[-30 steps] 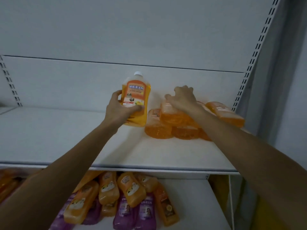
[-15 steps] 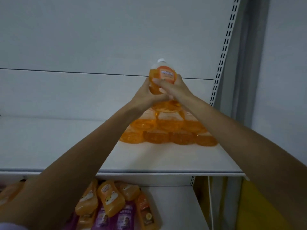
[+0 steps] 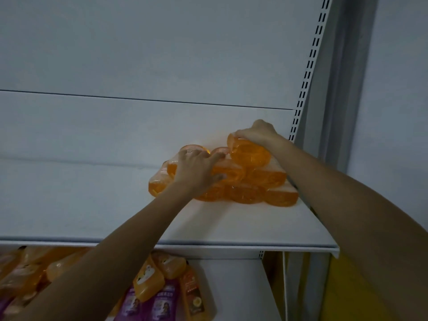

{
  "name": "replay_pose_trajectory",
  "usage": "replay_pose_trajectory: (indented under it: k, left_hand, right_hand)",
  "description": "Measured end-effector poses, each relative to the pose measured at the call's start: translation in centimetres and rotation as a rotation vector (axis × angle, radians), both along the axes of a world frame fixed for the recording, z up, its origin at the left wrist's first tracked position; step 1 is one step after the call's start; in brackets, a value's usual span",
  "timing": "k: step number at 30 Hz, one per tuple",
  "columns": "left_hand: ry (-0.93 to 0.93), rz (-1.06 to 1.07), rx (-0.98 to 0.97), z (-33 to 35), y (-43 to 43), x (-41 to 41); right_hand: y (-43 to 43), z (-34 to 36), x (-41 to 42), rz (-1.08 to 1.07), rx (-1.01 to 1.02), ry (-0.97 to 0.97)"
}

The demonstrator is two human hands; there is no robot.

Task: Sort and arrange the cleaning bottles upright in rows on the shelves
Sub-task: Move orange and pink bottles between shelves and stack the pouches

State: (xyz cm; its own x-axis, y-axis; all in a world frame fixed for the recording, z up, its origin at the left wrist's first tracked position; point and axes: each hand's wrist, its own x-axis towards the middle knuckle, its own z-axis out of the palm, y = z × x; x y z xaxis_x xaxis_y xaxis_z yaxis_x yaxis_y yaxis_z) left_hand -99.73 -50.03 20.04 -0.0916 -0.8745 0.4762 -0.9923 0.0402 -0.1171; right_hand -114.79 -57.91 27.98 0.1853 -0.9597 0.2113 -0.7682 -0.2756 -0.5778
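The top bottle (image 3: 251,156), clear orange and lying on its side with its base toward the camera, crowns a pile of orange bottles (image 3: 254,193) just left of the slotted upright (image 3: 303,89). The whole pile lies sideways, stacked in rough layers, on the upper shelf (image 3: 92,205), whose right end meets that upright. The right hand (image 3: 259,133) is curled over the top bottle from above and behind, its fingers clamped on it. The left hand (image 3: 196,170), farther left of the upright, lies flat across the pile's left side with its fingers spread and fairly straight, pressing on the bottles and gripping none. The two hands are apart.

Below the foot of the upright and to its left, the lower shelf (image 3: 243,293) carries a jumble of orange and purple labelled bottles (image 3: 159,304), all lying down, partly hidden by the left forearm.
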Motion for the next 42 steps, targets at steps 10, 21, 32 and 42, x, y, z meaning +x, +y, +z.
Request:
replay_pose_trajectory:
  k: [10, 21, 32, 42]
  left_hand:
    - [0.306, -0.24, -0.112, 0.7, 2.6, 3.7]
    - [0.438, 0.004, -0.122, -2.1, 16.5, 16.4]
    - [0.571, 0.263, 0.012, -11.6, 32.1, 27.9]
    - [0.694, 0.343, 0.145, -19.1, 35.7, 30.7]
  right_hand:
    - [1.8, 0.0, 1.0, -0.041, -0.391, -0.199]
    - [14.1, -2.8, 18.8, 0.378, -0.532, -0.085]
    - [27.1, -14.1, 31.2, 0.639, -0.339, -0.002]
    - [30.0, -24.4, 31.8, 0.662, -0.607, 0.045]
